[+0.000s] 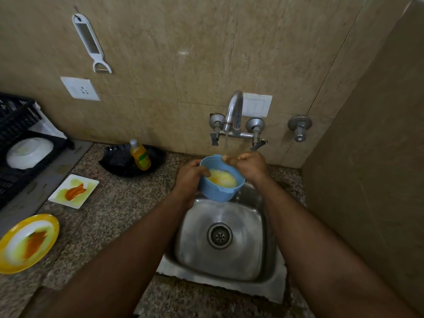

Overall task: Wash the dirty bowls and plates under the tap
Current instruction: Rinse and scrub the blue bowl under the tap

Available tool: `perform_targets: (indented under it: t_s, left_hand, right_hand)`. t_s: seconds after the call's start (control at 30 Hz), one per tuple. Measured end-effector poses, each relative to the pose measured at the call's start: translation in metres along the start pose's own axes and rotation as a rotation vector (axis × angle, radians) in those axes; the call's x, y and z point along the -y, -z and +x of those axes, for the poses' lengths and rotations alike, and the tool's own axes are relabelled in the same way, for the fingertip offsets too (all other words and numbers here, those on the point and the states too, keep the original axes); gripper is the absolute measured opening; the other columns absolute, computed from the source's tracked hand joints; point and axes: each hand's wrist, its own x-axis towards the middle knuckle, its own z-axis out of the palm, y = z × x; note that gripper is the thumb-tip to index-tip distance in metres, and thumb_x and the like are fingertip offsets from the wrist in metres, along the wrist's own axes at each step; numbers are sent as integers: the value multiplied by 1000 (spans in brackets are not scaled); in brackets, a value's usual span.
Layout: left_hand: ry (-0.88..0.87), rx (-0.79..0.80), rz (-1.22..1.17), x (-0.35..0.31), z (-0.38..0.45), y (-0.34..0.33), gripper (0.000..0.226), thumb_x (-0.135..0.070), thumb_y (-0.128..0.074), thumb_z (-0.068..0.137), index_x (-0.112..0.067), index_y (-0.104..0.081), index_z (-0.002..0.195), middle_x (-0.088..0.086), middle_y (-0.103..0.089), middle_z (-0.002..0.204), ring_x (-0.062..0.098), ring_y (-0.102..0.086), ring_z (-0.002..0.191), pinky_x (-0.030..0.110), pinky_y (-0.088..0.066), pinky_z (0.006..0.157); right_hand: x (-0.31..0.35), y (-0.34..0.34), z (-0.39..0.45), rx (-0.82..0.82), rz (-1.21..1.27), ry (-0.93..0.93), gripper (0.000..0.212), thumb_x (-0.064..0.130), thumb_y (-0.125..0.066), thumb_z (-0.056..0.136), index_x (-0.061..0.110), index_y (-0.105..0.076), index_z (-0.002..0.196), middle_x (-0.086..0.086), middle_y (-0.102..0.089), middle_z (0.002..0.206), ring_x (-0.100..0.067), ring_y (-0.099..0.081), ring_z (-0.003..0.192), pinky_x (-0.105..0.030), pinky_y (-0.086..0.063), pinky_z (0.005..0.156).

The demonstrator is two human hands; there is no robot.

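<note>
Hands grip blue bowl (220,177) under running tap (234,111): left hand (191,175) cups its side, right hand (250,165) clasps the far rim (catching water over sink (263,267)).

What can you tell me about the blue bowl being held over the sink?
The round light-blue plastic bowl has a small lip handle at its far rim and a pouring spout at the near rim. It is tilted toward the camera above the steel sink, under the running tap. Yellowish foamy water sits inside. The left hand grips its left side; the right hand holds the far rim.
</note>
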Motion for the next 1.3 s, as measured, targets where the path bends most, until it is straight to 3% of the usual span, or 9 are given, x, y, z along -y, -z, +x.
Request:
perform_targets:
  t_s: [0.17,0.33,0.47,0.63,0.73,0.83,1.07,1.23,1.3]
  left_hand:
    - [75,54,-44,-9,2,1,24,-14,-54,93,-7,-74,105,8,-77,81,21,-73,70,26,-57,54]
    - [8,-1,-74,2,6,-1,30,-18,-74,84,-10,-69,112,19,-76,111,38,-73,102,52,-58,89]
    - [-25,-36,-96,15,3,-2,56,-22,-84,63,-13,-69,116,16,-76,111,38,-73,105,55,-59,89]
    - [-40,-11,-28,15,6,-6,37,-13,-68,76,-21,-74,112,10,-77,109,33,-73,103,52,-60,86]
    - [-157,-120,82,8,9,-10,35,0,-57,85,-16,-76,110,6,-78,101,22,-73,94,34,-59,77]
    - [-308,-196,210,2,12,-8,39,-9,-57,77,-11,-78,110,3,-77,99,10,-70,89,22,-54,75]
    - [-432,-236,342,-10,19,3,51,-19,-53,70,-15,-79,113,-5,-77,95,-10,-68,80,12,-53,71]
    - [-493,-233,487,5,24,2,48,-21,-59,73,-15,-79,117,-1,-79,106,8,-72,98,26,-59,89]
    - [-486,-192,489,11,27,5,50,-18,-59,69,-15,-80,114,-3,-79,101,3,-72,91,15,-56,80]
  right_hand:
    - [12,2,-3,299,74,152,21,21,-71,95,14,-77,114,-3,-77,102,-10,-71,84,-28,-58,77]
    - [9,1,-3,81,21,82,18,24,-73,93,10,-78,82,-6,-76,81,-14,-66,70,-33,-57,72]
    - [8,6,-1,26,-147,35,50,50,-78,84,4,-70,66,-5,-63,57,-13,-56,51,-29,-48,55]
    - [13,8,-9,-80,-183,25,52,59,-85,70,14,-63,58,5,-56,50,-9,-51,46,-24,-38,49]
    - [12,6,-23,24,-249,149,21,29,-87,75,19,-78,91,3,-72,78,-12,-66,71,-26,-48,64]
    - [4,5,-41,57,-192,345,54,3,-76,74,12,-70,127,-13,-72,118,-28,-69,107,-34,-54,92]
    - [-15,-3,-59,227,-802,813,60,15,-67,73,24,-67,132,-2,-56,148,-26,-43,145,-51,-33,117]
    - [-29,-19,-66,315,-513,779,23,16,-65,82,23,-74,102,1,-76,97,-28,-69,99,-54,-39,108]
    - [-40,-13,-56,351,-637,799,18,31,-63,91,26,-73,105,4,-75,104,-26,-68,104,-52,-27,116]
